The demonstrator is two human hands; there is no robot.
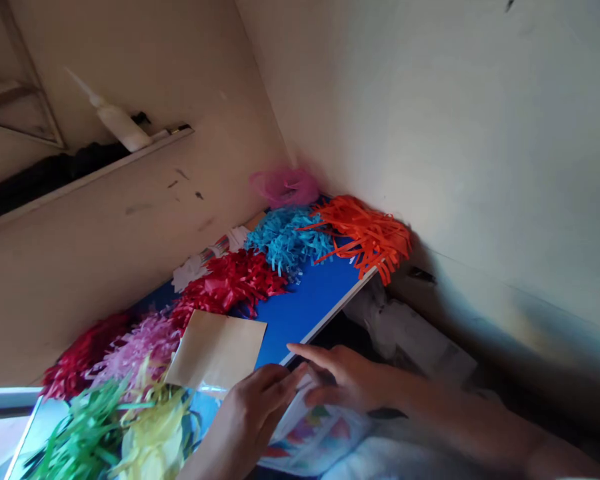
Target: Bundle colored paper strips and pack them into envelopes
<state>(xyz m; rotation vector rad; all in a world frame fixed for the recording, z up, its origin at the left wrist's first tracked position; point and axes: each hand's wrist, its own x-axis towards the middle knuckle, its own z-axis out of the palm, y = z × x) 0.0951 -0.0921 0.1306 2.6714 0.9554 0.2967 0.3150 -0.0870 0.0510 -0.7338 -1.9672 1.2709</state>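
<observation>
My left hand [253, 413] lies at the lower middle, its fingers pressed together and curled over the top edge of a colourful printed sheet [315, 437]; the thumb is hidden. My right hand [343, 380] reaches in from the right with its fingers stretched out flat on the same sheet, the forefinger pointing at the edge of a blue board [307, 307]. A tan paper square [217, 350] lies on the board just beyond my left hand.
Heaps of shredded paper sit on the board: orange [370, 233], light blue [285, 240], red [230, 283], pink [140, 343], green [87, 433], yellow [153, 437]. Pink netting [285, 187] fills the corner. A white glue bottle [117, 123] lies on a wall ledge. Crumpled white material [405, 330] lies beside the board.
</observation>
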